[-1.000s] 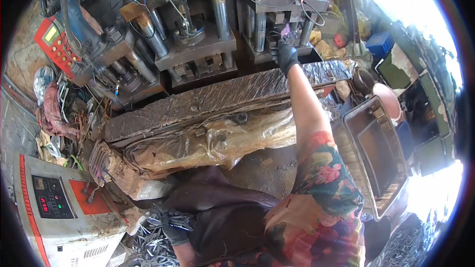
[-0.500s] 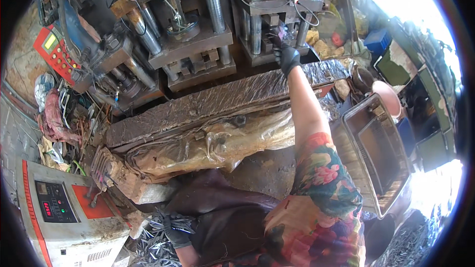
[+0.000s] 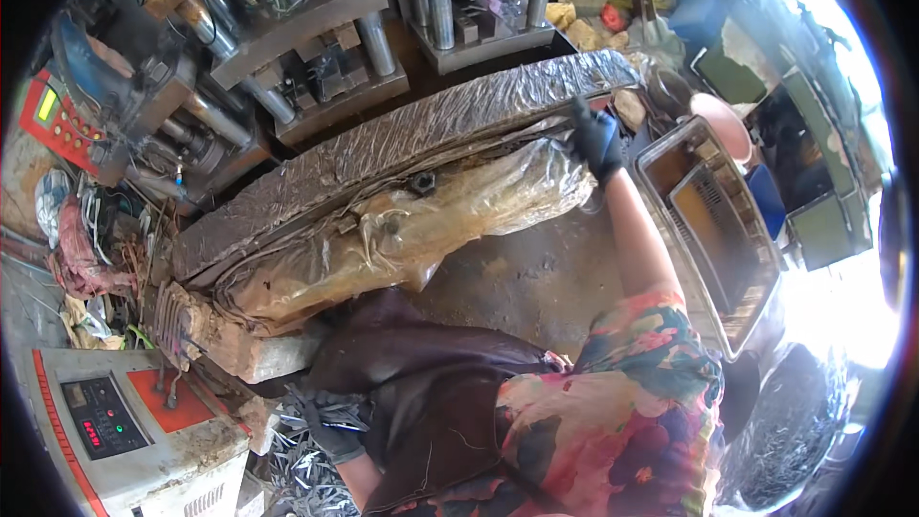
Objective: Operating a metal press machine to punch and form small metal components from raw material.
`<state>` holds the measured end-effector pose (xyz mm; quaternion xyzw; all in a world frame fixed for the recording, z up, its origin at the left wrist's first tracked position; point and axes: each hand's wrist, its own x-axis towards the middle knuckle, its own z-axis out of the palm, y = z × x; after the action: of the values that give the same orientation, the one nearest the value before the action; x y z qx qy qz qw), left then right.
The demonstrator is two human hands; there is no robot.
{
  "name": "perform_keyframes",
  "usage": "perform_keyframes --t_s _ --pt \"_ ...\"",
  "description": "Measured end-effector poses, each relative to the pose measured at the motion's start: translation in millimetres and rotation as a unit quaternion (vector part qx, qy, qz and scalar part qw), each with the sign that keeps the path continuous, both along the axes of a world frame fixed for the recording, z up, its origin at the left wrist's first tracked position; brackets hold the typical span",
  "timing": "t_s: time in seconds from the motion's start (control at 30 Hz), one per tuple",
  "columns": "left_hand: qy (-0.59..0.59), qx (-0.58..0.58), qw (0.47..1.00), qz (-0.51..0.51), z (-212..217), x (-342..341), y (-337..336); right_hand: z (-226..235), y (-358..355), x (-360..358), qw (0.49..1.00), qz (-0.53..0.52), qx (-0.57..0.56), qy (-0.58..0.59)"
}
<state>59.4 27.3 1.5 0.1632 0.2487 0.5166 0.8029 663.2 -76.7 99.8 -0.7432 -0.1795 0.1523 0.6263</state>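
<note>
Over the near edge of the wrapped bench (image 3: 412, 139), toward its right end, the right hand (image 3: 595, 146) has come back from the press (image 3: 483, 55), one finger extended; the left hand (image 3: 332, 436) stays at metal strips (image 3: 299, 471) beside the cabinet (image 3: 191, 474). I cannot tell either grip.

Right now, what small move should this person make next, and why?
Probably bring the right hand toward the left hand: the left is down at the grey metal strips, while the right is apart from the rightmost press, near the wrapped beam. I cannot tell whether it holds anything.
</note>
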Motion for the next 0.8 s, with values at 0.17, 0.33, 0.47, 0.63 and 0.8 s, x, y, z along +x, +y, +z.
perform_keyframes --t_s 0.17,0.33,0.47,0.63,0.8 --pt "0.03 0.007 0.998 0.051 -2 6 -2 6 -16 -27 0.879 0.078 -0.433 -0.182" --pt "-0.017 0.015 1.0 0.009 -21 -28 -2 31 35 -53 0.852 0.148 -0.446 -0.231" --pt "0.074 -0.021 0.997 0.015 -11 -15 -5 -11 146 -87 0.977 0.212 -0.004 0.029" --pt "-0.02 -0.033 0.999 0.029 -11 -21 -15 20 310 -171 0.874 0.274 0.149 0.373" --pt "0.038 -0.056 0.996 0.066 -24 -29 -21 -3 353 -158 0.888 0.252 -0.008 -0.384"
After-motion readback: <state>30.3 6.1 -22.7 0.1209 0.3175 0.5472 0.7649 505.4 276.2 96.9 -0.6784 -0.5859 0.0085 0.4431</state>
